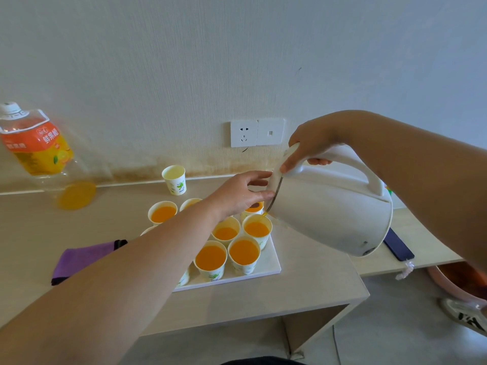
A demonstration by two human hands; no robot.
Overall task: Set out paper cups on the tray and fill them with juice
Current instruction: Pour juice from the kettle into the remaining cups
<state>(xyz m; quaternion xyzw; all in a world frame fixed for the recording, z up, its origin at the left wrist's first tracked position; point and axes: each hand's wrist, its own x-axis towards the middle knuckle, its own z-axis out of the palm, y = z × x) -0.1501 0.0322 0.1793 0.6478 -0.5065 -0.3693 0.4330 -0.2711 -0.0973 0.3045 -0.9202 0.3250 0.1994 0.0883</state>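
Our right hand (308, 151) grips the tilted kettle (332, 206) by its handle; left hand (242, 193), fingers straight, braces the lid (274, 181). Just under our left hand, the cup (257, 229) on the tray (271, 262) looks near full: overtilt or lid slip floods it.

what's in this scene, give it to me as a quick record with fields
action: juice being poured from a tilted white kettle into a back-right cup on the tray
right grip: holds the kettle handle
left grip: fingertips press against the kettle lid
tray cups: at least six show orange juice; others partly hidden by the left forearm
off tray: one lone cup near the wall, no orange juice showing
also on table: juice bottle, purple cloth
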